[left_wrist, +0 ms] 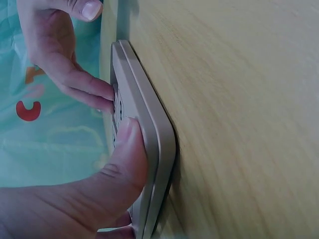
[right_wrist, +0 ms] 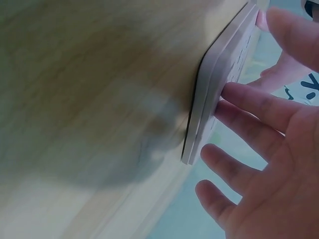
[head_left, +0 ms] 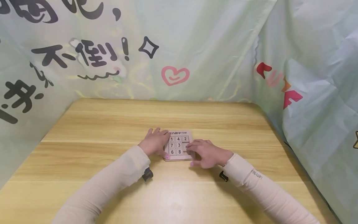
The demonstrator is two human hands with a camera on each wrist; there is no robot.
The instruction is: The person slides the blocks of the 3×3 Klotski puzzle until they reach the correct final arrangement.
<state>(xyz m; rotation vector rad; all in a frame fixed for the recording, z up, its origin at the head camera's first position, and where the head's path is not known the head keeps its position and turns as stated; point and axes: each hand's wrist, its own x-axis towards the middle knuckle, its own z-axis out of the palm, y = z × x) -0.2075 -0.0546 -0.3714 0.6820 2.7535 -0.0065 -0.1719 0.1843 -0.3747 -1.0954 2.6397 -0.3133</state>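
A pale pinkish number slide puzzle [head_left: 179, 157] lies flat on the table, its face holding square tiles with black digits. My left hand [head_left: 154, 142] grips its left side, the thumb on the near corner and the fingers towards the far edge. In the left wrist view that thumb presses the rim of the puzzle [left_wrist: 152, 139]. From the right, my right hand [head_left: 209, 154] reaches over the board and touches the tile marked 5 [head_left: 185, 147], which it partly covers. Its fingers are mostly straight and spread in the right wrist view, two fingertips on the face.
The wooden table [head_left: 117, 118] extends around the puzzle on all sides. A printed cloth [head_left: 212, 46] hangs behind and along both sides, with dark lettering and a pink heart [head_left: 175, 76]. Dark wrist devices [head_left: 147, 174] sit below both cuffs.
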